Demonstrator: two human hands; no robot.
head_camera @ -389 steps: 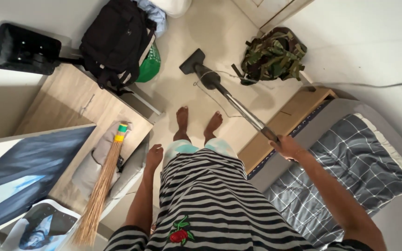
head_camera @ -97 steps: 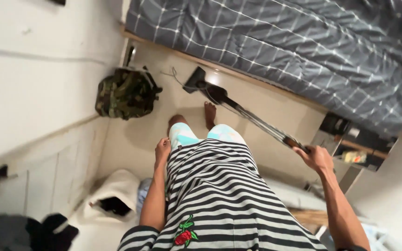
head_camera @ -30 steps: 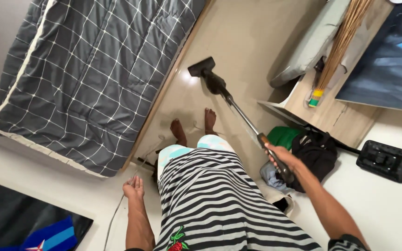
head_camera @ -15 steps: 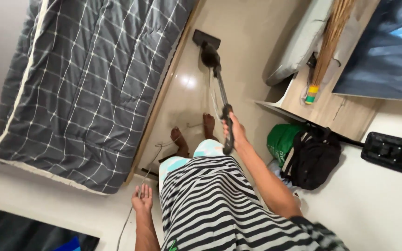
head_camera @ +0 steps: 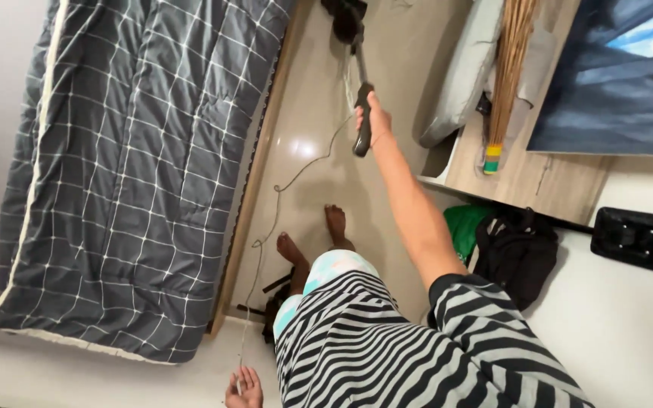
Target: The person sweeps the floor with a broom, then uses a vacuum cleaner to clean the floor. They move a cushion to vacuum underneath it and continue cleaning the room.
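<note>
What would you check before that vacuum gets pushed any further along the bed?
1. Grip: right hand is closed around the vacuum wand. Ok.
2. Nozzle: partly cut off by the top edge, so its contact with the floor cannot be told.
3. Cord: it trails loose across the floor close to the bare feet. Not ok, possible trip risk.
4. Left hand: open, low by the cord; whether it holds the cord, cannot tell.
5. Bed: the blanket does not hang onto the floor strip. Ok.

Right hand (head_camera: 372, 119) clenched, arm outstretched forward; left hand (head_camera: 244, 387) open, low behind.
</note>
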